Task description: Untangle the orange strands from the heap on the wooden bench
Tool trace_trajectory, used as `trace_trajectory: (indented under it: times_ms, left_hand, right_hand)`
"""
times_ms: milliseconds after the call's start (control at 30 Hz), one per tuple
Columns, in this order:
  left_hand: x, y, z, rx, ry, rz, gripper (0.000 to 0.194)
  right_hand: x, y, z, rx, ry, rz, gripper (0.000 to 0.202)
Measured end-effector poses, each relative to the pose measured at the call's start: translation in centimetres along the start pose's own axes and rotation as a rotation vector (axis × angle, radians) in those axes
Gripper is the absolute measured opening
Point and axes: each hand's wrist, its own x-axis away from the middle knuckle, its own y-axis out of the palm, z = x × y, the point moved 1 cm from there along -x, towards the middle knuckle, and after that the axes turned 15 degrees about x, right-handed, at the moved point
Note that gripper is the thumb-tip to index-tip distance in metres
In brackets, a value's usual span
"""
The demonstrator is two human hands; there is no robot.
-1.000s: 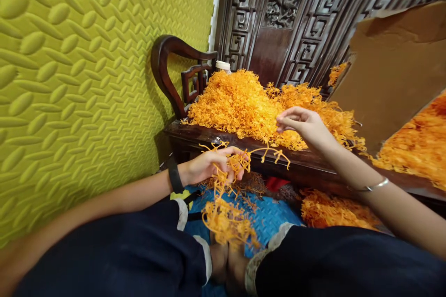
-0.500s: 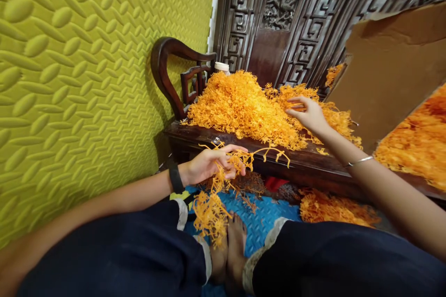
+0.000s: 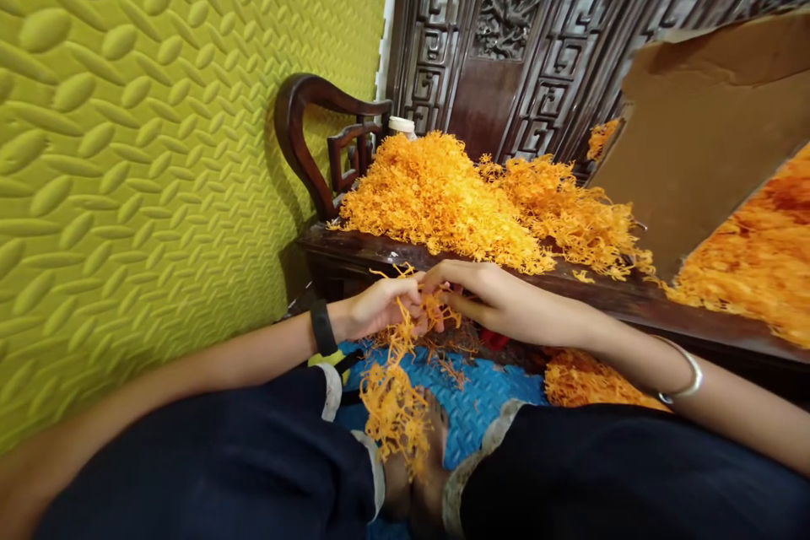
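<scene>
My left hand (image 3: pixel 383 306) is closed around a clump of thin, orange branching strands (image 3: pixel 393 409), which look like plastic. Part of the clump dangles below the fingers, between my knees, and a few thin tips stick up above them. My right hand (image 3: pixel 506 301) meets the left from the other side, its thumb and fingertips closed at the strands by the left fingers. Exactly what the right fingertips pinch is partly hidden. Behind both hands, a large pile of the same orange strands (image 3: pixel 436 198) lies on the dark wooden bench (image 3: pixel 405 253).
A smaller orange heap (image 3: pixel 563 207) adjoins the pile. A cardboard sheet (image 3: pixel 709 118) stands at the right, with more orange strands (image 3: pixel 753 257) beyond it. A white-lidded jar (image 3: pixel 402 126) sits behind the pile, near the curved armrest (image 3: pixel 291 114). Blue matting (image 3: pixel 468 422) covers the floor.
My right hand has come from over the bench pile down and left to my left hand, and its fingers have closed at the strands. The left hand keeps its hold.
</scene>
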Motion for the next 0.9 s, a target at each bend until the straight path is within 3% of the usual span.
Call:
trace_trajectory:
  times_ms: [300, 500, 700, 900]
  left_hand:
    - [0.3, -0.3, 0.1, -0.079, -0.021, 0.063, 0.039]
    - [0.3, -0.1, 0.6, -0.178, 0.037, 0.136, 0.045]
    - [0.2, 0.0, 0.5, -0.425, 0.093, 0.114, 0.037]
    - [0.1, 0.2, 0.7, -0.454, 0.113, 0.104, 0.032]
  right_hand:
    - [0.4, 1.2, 1.9, -0.039, 0.047, -0.012, 0.028]
    - [1.0, 1.9, 2.9, -0.001, 0.044, 0.1, 0.015]
    - [1.0, 3.1, 3.1, 0.042, 0.056, 0.212, 0.012]
    - [1.3, 3.9, 3.4, 0.16, 0.019, 0.399, 0.016]
